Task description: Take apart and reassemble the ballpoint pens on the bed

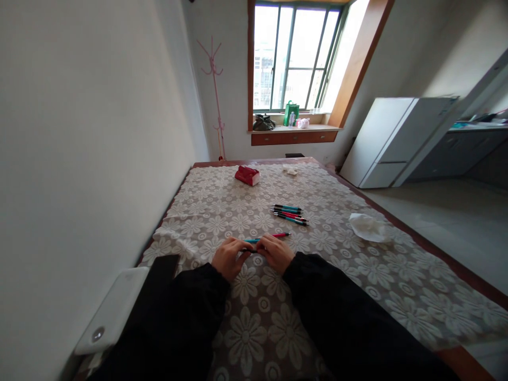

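Observation:
My left hand [229,257] and my right hand [274,252] meet over the near middle of a table covered with a flowered lace cloth [317,275]. Between the fingers they hold pens: a teal pen [251,241] shows between the hands and a red pen [278,235] sticks out to the right past my right hand. Both hands have fingers closed on them. Farther back on the cloth lies a small bunch of several teal and red pens [289,213], untouched. Black sleeves cover both forearms.
A red pouch [246,175] lies at the far side of the table, with a crumpled white tissue [368,226] at right and another [291,169] far back. A white device [113,309] sits at the near left edge by the wall. A white cabinet [391,140] stands at right.

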Motion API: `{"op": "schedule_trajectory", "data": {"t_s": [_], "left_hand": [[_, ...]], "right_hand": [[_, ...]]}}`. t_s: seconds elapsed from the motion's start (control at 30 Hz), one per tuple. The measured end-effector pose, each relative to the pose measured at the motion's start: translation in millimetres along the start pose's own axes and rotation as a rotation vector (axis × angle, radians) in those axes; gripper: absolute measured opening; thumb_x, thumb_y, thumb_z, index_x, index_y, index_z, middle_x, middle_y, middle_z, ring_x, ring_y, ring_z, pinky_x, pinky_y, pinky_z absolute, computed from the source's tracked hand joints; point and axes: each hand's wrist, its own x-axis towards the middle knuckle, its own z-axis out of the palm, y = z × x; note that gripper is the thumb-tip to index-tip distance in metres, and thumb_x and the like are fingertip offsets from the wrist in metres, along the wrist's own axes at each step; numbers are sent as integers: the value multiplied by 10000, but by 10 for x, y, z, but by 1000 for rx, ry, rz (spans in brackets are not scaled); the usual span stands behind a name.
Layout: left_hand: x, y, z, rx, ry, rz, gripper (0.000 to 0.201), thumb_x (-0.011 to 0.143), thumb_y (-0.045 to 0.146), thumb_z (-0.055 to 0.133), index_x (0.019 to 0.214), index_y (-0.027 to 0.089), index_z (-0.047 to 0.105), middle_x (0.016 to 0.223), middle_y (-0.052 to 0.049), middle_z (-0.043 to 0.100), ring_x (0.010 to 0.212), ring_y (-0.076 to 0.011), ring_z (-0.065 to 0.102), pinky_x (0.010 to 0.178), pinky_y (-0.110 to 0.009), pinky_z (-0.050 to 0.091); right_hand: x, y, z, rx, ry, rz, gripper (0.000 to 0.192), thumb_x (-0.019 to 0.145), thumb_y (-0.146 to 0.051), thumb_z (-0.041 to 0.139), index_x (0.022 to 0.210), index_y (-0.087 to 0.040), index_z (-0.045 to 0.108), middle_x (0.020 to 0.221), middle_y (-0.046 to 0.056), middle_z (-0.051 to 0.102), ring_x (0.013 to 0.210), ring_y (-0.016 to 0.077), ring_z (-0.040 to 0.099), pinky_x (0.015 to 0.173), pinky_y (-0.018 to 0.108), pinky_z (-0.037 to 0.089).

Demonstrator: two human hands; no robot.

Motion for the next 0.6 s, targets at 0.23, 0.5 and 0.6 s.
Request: {"op": "schedule_trajectory", "data": {"t_s": [0.23,0.5,0.6], "left_hand": [[13,-11,-7,56,1,-81,135,810,201,634,926,257,672,852,-1,682,872,-178,611,792,-295,473],[-1,59,7,125,-51,-117,161,804,219,622,955,260,662,894,0,703,887,-189,618,809,-312,453],[21,103,-26,151,-77,-124,163,820,256,608,976,261,655,925,-2,712,909,-196,621,818,-318,449]], "right_hand": [[10,53,-54,49,107,68,80,849,-118,543,885,-186,567,870,36,618,816,161,559,749,268,427],[-21,51,-42,-112,-90,-30,214,802,-321,666,968,-206,596,846,21,590,826,190,550,768,304,419],[-26,50,-33,-118,-146,-39,77,840,-268,623,889,-210,611,863,24,591,825,179,550,750,287,417]]}}
